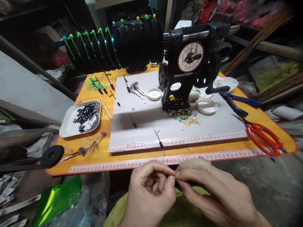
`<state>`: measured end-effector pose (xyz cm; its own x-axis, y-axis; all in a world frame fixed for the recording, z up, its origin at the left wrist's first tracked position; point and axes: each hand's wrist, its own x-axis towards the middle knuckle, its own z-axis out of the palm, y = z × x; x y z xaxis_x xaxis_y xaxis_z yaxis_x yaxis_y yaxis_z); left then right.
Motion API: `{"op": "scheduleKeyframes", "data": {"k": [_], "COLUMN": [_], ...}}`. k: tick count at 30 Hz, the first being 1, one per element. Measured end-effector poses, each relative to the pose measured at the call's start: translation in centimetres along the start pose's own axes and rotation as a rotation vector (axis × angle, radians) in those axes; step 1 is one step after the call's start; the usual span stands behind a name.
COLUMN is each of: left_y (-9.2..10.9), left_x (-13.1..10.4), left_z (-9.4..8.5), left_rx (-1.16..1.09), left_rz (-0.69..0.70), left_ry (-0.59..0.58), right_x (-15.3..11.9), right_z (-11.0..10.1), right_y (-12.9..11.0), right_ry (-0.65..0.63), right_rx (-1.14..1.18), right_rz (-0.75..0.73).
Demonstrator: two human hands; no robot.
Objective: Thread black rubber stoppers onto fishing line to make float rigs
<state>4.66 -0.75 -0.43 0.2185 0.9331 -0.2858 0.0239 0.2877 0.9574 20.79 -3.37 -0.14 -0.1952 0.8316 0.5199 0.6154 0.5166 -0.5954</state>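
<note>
My left hand (152,192) and my right hand (213,192) meet in front of the table's near edge. Thumb and forefinger of each are pinched together at one spot, on something too small to make out. A tan wrap covers part of a right-hand finger. Just beyond the hands, a small fishing rig with a black sinker (161,145) lies across the measuring tape (139,163). Farther off on the grey board (146,126) are a pile of coloured beads (179,114) and a pile of small gold-coloured pieces (191,121).
A black hand-cranked winder (176,78) stands on the board, its spools (94,50) carrying green line. At left is a white tray (65,129) of black sinkers. Red-handled scissors (262,135) and blue-handled pliers (246,100) lie right. Two shallow white lids (207,111) sit near the winder.
</note>
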Motion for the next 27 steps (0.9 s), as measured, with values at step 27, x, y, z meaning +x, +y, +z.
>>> {"op": "scheduleKeyframes", "data": {"k": [27], "left_y": [-0.7], "left_x": [1.7], "left_z": [-1.1], "left_rx": [-0.317], "left_rz": [-0.137], "left_ry": [-0.427], "right_x": [1.1], "right_z": [-0.6], "right_y": [-0.3], "right_ry": [-0.085], "right_rx": [0.223], "right_rz": [0.097]}}
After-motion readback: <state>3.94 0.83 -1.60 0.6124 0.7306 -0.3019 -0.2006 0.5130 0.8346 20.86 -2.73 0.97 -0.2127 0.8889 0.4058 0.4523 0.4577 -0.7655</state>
